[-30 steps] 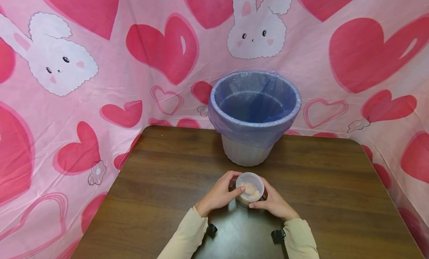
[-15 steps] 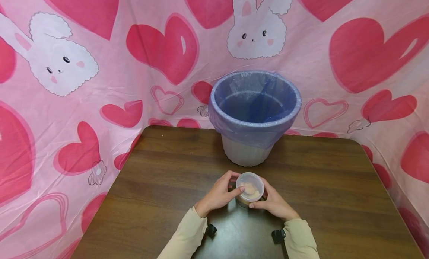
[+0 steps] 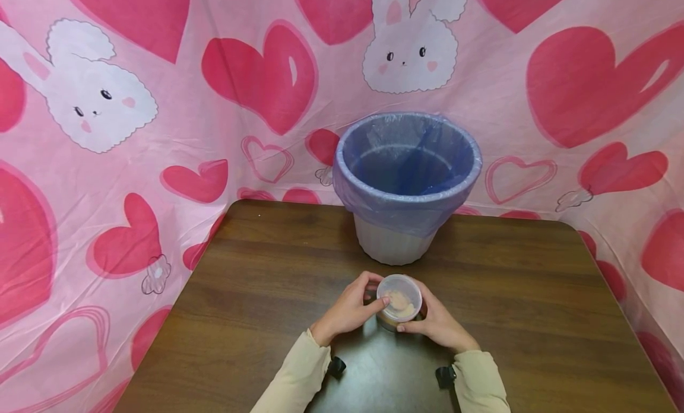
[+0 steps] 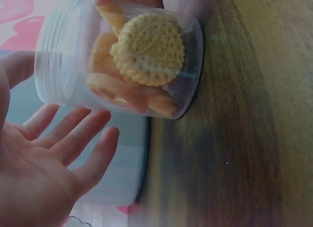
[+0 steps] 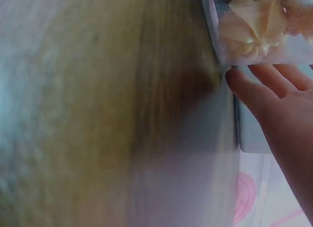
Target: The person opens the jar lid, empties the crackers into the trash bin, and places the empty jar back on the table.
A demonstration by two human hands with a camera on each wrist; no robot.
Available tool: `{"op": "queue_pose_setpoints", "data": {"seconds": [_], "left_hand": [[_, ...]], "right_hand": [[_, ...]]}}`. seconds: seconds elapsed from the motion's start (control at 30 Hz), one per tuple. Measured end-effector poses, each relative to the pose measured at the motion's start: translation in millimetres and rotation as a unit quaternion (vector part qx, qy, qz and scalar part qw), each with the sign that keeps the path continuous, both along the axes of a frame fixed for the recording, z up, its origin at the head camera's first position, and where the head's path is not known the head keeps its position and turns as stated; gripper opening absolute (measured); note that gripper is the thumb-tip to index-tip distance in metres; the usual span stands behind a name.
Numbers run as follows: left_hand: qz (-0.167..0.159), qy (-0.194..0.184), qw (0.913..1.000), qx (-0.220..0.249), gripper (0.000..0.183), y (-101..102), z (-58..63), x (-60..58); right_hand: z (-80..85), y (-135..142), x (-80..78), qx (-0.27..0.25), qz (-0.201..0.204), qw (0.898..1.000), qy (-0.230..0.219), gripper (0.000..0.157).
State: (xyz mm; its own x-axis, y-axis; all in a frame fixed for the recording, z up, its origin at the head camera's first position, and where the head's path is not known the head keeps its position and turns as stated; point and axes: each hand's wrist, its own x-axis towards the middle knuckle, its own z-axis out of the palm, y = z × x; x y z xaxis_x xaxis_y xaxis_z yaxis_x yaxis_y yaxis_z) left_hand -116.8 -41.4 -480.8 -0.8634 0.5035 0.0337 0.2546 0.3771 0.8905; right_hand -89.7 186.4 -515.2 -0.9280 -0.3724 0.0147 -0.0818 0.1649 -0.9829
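Observation:
A clear plastic jar (image 3: pixel 399 298) of biscuits stands on the table in front of the bin, its top frosted-looking in the head view. My left hand (image 3: pixel 350 304) is at the jar's upper left, thumb on the rim, fingers curved round the far side. My right hand (image 3: pixel 440 321) holds the jar low on its right, thumb in front and fingers behind. In the left wrist view, a round, dotted biscuit (image 4: pixel 149 50) and ring-like ones (image 4: pixel 117 92) show through the wall. The right wrist view catches swirled biscuits (image 5: pixel 257 26) above my right hand's fingertips.
A white bin (image 3: pixel 395 244) with a blue liner (image 3: pixel 347 187) stands just beyond the jar on the brown wooden table (image 3: pixel 278 247). Pink cloth (image 3: pixel 256 9) with hearts and rabbits hangs round the back and sides. Black straps (image 3: pixel 336 367) sit at both wrists.

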Motion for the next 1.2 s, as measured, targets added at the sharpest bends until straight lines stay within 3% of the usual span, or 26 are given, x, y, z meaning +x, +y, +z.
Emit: {"op": "queue_pose_setpoints", "data": {"seconds": [0.33,0.5,0.7,0.93,1.2], "left_hand": [[-0.006,0.005,1.0,-0.003,0.05,2,0.4,0.0],[-0.031,0.057,0.9979,-0.004,0.055,6,4.4,-2.3],[-0.075,0.121,0.9896,-0.021,0.063,13,12.0,-6.0],[-0.118,0.115,0.9847,-0.057,0.075,19,16.7,-5.6],[-0.118,0.113,0.9841,-0.07,0.09,22,16.1,-5.2]], "right_hand": [[6.7,-1,3.0,0.029,-0.013,0.999,0.04,0.101],[7.2,0,3.3,0.04,-0.019,0.998,0.049,0.1],[8.2,1,1.9,0.065,-0.017,0.997,0.043,0.098],[7.6,2,0.8,0.085,-0.014,0.995,0.046,0.097],[7.1,3,0.3,0.078,-0.011,0.996,0.044,0.096]]}}
